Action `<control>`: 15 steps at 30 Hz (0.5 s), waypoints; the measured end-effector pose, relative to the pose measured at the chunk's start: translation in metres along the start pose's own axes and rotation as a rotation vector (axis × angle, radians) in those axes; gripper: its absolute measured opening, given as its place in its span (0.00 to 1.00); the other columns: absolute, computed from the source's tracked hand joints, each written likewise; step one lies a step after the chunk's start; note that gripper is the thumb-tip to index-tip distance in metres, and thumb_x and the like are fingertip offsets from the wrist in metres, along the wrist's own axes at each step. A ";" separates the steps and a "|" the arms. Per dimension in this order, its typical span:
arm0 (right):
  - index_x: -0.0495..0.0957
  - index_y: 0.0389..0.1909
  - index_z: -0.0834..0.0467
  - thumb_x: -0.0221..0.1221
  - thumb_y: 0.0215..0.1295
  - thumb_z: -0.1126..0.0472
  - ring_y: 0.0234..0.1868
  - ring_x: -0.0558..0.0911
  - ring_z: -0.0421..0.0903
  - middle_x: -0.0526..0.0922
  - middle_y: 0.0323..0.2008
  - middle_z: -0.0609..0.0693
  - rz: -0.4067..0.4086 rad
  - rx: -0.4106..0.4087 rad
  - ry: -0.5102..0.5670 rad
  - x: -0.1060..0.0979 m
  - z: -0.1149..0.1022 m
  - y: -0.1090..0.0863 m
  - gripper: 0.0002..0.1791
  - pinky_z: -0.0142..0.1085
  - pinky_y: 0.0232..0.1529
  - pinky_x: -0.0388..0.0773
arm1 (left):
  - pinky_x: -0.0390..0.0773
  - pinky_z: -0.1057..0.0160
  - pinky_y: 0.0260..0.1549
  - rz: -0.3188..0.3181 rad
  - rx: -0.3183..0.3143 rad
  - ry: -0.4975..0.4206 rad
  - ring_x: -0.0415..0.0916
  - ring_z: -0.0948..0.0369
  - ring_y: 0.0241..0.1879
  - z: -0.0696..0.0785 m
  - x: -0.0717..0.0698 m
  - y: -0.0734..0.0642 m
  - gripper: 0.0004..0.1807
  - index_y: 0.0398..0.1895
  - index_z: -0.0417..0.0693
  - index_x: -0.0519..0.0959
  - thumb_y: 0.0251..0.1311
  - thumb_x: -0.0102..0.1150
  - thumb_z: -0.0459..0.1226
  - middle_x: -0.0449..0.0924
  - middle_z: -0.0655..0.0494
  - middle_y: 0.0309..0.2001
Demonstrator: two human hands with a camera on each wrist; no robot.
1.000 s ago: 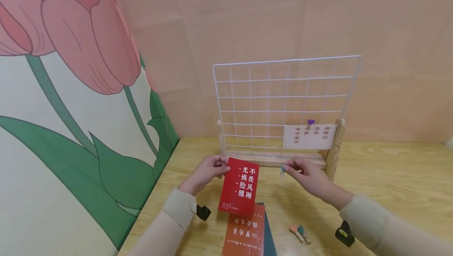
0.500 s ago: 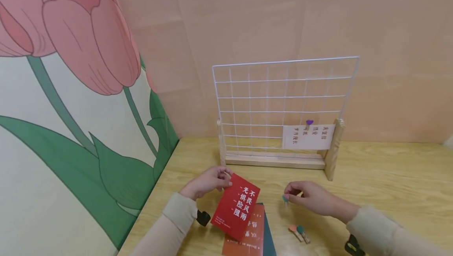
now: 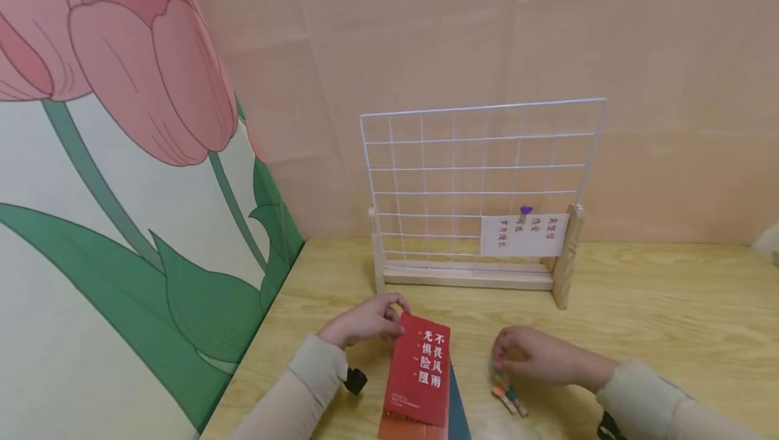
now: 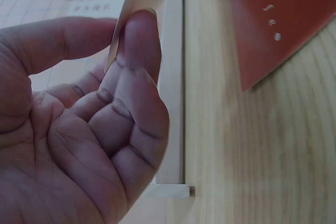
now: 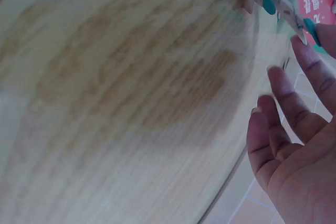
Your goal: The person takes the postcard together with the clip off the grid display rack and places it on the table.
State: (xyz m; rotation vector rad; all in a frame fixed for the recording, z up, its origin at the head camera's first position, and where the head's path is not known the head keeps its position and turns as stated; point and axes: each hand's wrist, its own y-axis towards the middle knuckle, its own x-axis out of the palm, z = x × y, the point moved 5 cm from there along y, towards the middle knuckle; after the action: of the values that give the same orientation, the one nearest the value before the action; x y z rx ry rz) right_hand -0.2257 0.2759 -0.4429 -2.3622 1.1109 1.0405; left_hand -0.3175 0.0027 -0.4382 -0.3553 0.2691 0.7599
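Observation:
My left hand (image 3: 371, 320) pinches a red card (image 3: 420, 369) with white characters by its upper left corner. In the left wrist view the card's edge (image 4: 125, 14) sits between thumb and forefinger. Under the red card lie an orange card (image 3: 414, 430) and a dark blue one (image 3: 460, 406). My right hand (image 3: 538, 355) is low over the table, thumb and forefinger on a small wooden clothespin (image 5: 292, 16) with a teal top; the other fingers are spread. Just beside it lie an orange-topped clothespin (image 3: 502, 399) and a teal-topped clothespin (image 3: 517, 402).
Behind the hands stands a white wire grid (image 3: 453, 176) in a wooden base (image 3: 468, 278). A white card (image 3: 523, 237) hangs on its lower right under a purple heart clothespin (image 3: 526, 213). A tulip-patterned panel (image 3: 182, 224) borders the wooden table (image 3: 669, 311) on the left.
My right hand has come down and nearer with its clothespin, to the two lying on the table. My left hand has lowered the red card over the orange one.

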 end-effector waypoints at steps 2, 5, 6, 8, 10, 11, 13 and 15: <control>0.83 0.37 0.51 0.62 0.73 0.60 0.44 0.77 0.36 0.80 0.43 0.40 -0.006 -0.030 -0.028 0.001 -0.001 -0.001 0.03 0.39 0.46 0.79 | 0.79 0.60 0.33 -0.008 -0.010 0.024 0.78 0.59 0.29 -0.002 0.001 0.001 0.10 0.50 0.44 0.75 0.69 0.60 0.27 0.77 0.53 0.26; 0.83 0.37 0.50 0.61 0.73 0.60 0.43 0.77 0.34 0.79 0.42 0.37 -0.030 -0.038 -0.009 0.005 -0.002 -0.003 0.03 0.38 0.46 0.78 | 0.76 0.62 0.31 -0.005 -0.008 0.077 0.76 0.59 0.28 -0.004 0.003 0.002 0.09 0.47 0.44 0.75 0.68 0.61 0.26 0.77 0.54 0.26; 0.83 0.38 0.51 0.61 0.73 0.61 0.42 0.77 0.33 0.79 0.41 0.36 -0.044 -0.034 0.014 0.007 -0.001 -0.004 0.04 0.38 0.45 0.78 | 0.75 0.63 0.30 0.001 -0.006 0.104 0.75 0.60 0.27 -0.006 0.003 0.002 0.08 0.45 0.44 0.76 0.67 0.62 0.27 0.77 0.54 0.26; 0.83 0.38 0.51 0.61 0.73 0.62 0.40 0.77 0.32 0.78 0.39 0.35 -0.065 -0.029 0.051 0.011 0.003 -0.004 0.04 0.36 0.43 0.79 | 0.73 0.64 0.28 0.017 0.005 0.156 0.73 0.61 0.27 -0.008 0.005 0.002 0.07 0.42 0.44 0.77 0.66 0.63 0.27 0.76 0.55 0.27; 0.83 0.38 0.51 0.60 0.74 0.62 0.39 0.77 0.33 0.79 0.39 0.35 -0.082 -0.041 0.067 0.017 0.016 -0.004 0.04 0.36 0.40 0.78 | 0.72 0.65 0.27 0.033 0.016 0.205 0.71 0.62 0.27 -0.009 0.006 0.003 0.06 0.39 0.44 0.78 0.65 0.64 0.27 0.75 0.56 0.27; 0.83 0.38 0.50 0.60 0.75 0.60 0.39 0.77 0.33 0.80 0.38 0.35 -0.090 -0.040 0.083 0.021 0.029 -0.004 0.04 0.35 0.39 0.78 | 0.71 0.65 0.27 0.037 0.020 0.220 0.71 0.62 0.27 -0.010 0.007 0.003 0.06 0.38 0.45 0.78 0.65 0.64 0.27 0.74 0.57 0.27; 0.83 0.39 0.45 0.60 0.76 0.56 0.38 0.78 0.34 0.81 0.37 0.36 -0.111 -0.032 0.096 0.031 0.060 -0.002 0.05 0.34 0.37 0.77 | 0.71 0.65 0.27 0.044 0.025 0.246 0.70 0.63 0.26 -0.009 0.008 0.002 0.05 0.37 0.44 0.78 0.65 0.65 0.27 0.74 0.56 0.27; 0.83 0.38 0.43 0.60 0.76 0.54 0.37 0.78 0.33 0.81 0.36 0.35 -0.119 -0.019 0.098 0.035 0.070 -0.001 0.05 0.33 0.36 0.76 | 0.72 0.65 0.27 0.046 0.015 0.270 0.71 0.62 0.26 -0.009 0.008 0.002 0.05 0.37 0.43 0.78 0.65 0.64 0.28 0.75 0.56 0.27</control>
State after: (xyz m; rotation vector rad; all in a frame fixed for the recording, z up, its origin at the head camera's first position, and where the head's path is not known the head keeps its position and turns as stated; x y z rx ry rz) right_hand -0.2429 0.2972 -0.5158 -2.4847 0.9832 0.9072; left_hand -0.3144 0.0055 -0.4496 -0.4391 0.5385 0.7545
